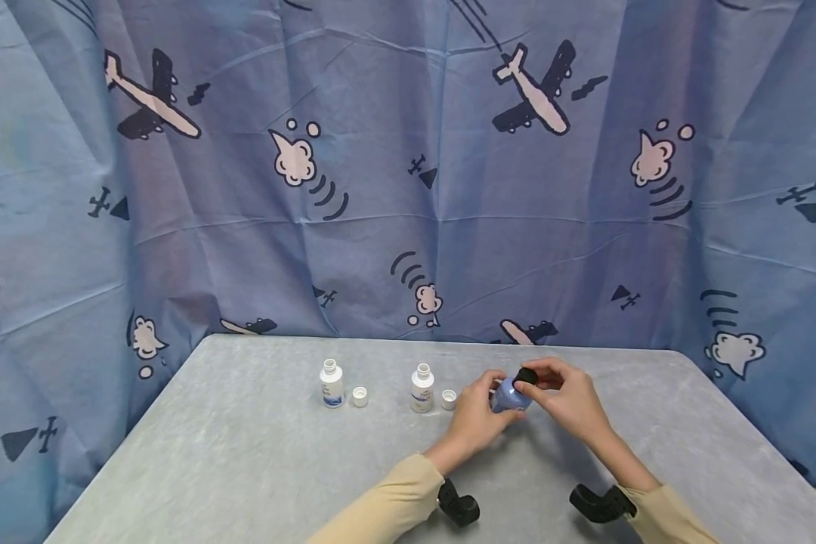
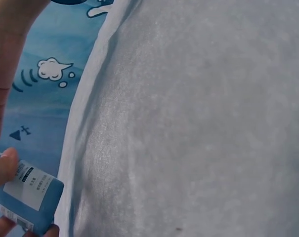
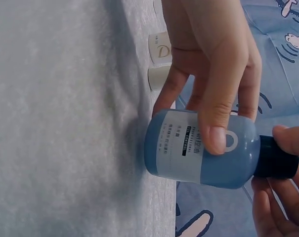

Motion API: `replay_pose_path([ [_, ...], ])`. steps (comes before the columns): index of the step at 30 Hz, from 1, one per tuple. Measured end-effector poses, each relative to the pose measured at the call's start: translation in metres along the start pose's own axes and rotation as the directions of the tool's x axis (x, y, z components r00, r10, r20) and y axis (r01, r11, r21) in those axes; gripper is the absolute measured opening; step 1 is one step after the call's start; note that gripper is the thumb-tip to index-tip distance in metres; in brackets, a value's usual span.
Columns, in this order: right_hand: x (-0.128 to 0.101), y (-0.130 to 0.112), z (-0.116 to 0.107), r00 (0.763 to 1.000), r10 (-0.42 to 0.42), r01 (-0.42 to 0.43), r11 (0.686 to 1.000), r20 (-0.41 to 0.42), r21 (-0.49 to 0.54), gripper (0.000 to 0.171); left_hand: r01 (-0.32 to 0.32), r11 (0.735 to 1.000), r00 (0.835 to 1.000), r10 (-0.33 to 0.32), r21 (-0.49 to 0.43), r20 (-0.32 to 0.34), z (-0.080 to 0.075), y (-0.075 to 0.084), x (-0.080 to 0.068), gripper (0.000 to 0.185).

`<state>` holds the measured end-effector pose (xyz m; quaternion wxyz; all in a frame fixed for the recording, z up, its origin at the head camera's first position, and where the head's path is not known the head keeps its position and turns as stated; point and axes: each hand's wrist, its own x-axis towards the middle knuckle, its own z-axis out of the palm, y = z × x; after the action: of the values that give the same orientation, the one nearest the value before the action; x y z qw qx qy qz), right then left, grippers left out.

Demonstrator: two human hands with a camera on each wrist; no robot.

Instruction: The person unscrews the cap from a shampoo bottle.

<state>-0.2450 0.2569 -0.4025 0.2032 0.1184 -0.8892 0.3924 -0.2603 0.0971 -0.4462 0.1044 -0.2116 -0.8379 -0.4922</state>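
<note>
My left hand [image 1: 479, 412] grips a small blue bottle [image 1: 510, 394] by its body, its base resting on the grey table [image 1: 245, 468]. My right hand [image 1: 557, 389] pinches the bottle's black cap [image 1: 527, 375] from above. In the right wrist view the blue bottle [image 3: 201, 154] shows a white label, the left hand's fingers [image 3: 221, 94] wrap over it, and the right fingertips [image 3: 287, 140] sit on the black cap [image 3: 277, 157]. The left wrist view catches a corner of the blue bottle [image 2: 30, 202] at the lower left.
Two small white bottles [image 1: 332, 384] [image 1: 421, 388] stand uncapped left of my hands, each with a white cap [image 1: 360, 397] [image 1: 449, 400] lying beside it. A blue curtain [image 1: 408, 166] printed with airplanes hangs behind the table. Black wrist mounts [image 1: 459, 505] [image 1: 598, 505] show on my sleeves.
</note>
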Motion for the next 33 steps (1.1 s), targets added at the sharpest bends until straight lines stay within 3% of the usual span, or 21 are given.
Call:
replay_pose_path([
  [13,0.002,0.005,-0.005,0.986,-0.101,0.096,0.994,0.13,0.043,0.035,0.016,1.0,0.998,-0.015,-0.014,0.061,0.0,-0.003,-0.001,0.053],
  [18,0.001,0.004,-0.006,0.975,-0.147,0.134,0.987,0.168,0.083,0.037,0.033,0.999,0.998,-0.032,-0.024,0.054,0.001,-0.003,-0.001,0.053],
  [22,0.001,0.005,-0.003,0.976,-0.154,0.146,0.987,0.151,0.059,0.041,0.046,0.998,0.999,-0.045,-0.035,0.026,0.003,-0.002,-0.001,0.052],
  [28,0.002,0.0,0.0,0.996,-0.046,0.046,0.999,0.075,0.002,0.045,0.042,0.999,0.998,-0.041,0.016,-0.054,0.008,-0.001,0.001,0.052],
  [33,0.004,-0.001,0.001,0.997,0.067,-0.065,0.997,0.033,-0.052,0.043,0.035,0.998,0.995,-0.031,0.043,-0.099,0.01,0.0,0.001,0.052],
])
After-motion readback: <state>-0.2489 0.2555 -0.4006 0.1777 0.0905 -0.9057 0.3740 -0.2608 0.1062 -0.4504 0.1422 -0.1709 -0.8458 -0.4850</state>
